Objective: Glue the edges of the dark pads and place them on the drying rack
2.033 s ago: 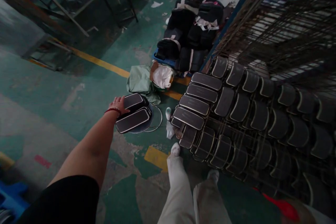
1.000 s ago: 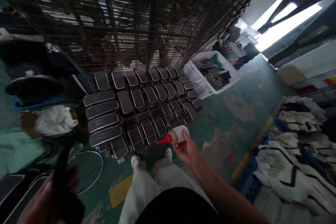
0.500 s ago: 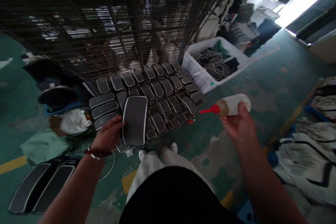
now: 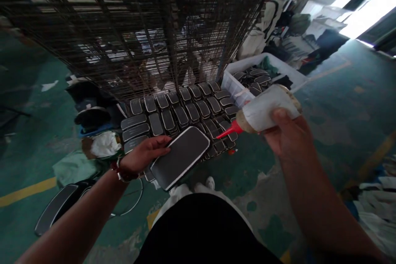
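A dark, rounded rectangular panel with a pale edge line (image 4: 182, 157) is tilted in front of me. My left hand (image 4: 148, 153) is closed on its left edge, thumb on top. My right hand (image 4: 283, 132) grips a whitish squeeze bottle with a red nozzle (image 4: 266, 107). The nozzle points left and down, its tip a little to the right of the panel and apart from it. Below, similar dark panels (image 4: 192, 112) lie in rows on a low wire rack, partly hidden by the held one.
A tall wire-mesh rack (image 4: 123, 20) rises behind the rows. A white bin (image 4: 236, 88) of similar pieces stands right of them. To the left are an open bag with white contents (image 4: 105, 145), green cloth (image 4: 74, 169) and another dark panel (image 4: 57, 206) on the green floor.
The panel in my left hand has swung from upright to slanting and moved right. My right hand has brought the bottle closer, its nozzle now nearer the panel. The camera view has shifted.
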Motion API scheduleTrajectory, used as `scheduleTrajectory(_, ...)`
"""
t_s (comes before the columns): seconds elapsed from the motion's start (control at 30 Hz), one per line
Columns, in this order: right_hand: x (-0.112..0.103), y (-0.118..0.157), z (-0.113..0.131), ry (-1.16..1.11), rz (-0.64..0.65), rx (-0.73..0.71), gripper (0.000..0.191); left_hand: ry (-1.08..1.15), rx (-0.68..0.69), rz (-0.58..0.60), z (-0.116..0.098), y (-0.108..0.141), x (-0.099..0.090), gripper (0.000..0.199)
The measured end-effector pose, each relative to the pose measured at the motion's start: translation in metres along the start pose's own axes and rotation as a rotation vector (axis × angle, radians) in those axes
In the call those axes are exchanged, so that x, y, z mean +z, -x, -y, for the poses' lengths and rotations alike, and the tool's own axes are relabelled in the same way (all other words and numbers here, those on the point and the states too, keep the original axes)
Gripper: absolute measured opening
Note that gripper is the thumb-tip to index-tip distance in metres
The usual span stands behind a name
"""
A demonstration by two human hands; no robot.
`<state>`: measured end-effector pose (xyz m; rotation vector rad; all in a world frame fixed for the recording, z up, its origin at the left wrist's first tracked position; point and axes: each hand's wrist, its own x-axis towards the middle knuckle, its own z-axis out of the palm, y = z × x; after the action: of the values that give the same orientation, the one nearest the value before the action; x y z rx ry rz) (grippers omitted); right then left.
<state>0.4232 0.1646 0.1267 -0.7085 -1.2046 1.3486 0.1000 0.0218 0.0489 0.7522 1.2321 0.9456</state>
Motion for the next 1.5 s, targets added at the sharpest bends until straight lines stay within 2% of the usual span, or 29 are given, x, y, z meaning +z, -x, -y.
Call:
scheduleTrajectory(0.23,0.016,-0.002,-0.008,-0.087,-0.002,0.099,0.043,-0.098,0.028,0.186,-0.015,0.021,0.002,0.020)
scheduleTrajectory(0.4,0.026,0.001,-0.013,-0.071,0.056,0.129,0.045,-0.086,0.003,0.227,-0.015,0.030,0.001,0.019)
scheduleTrajectory(0.67,0.036,0.005,-0.022,-0.037,0.048,0.159,0.033,-0.075,-0.002,0.234,-0.016,0.036,-0.001,0.020)
scheduleTrajectory(1.13,0.039,0.006,-0.028,-0.027,0.087,0.179,0.038,-0.088,0.018,0.222,-0.014,0.035,-0.006,0.018)
scheduleTrajectory(1.5,0.028,0.010,-0.033,-0.011,0.063,0.196,0.039,-0.070,0.033,0.184,-0.008,0.032,-0.010,0.020)
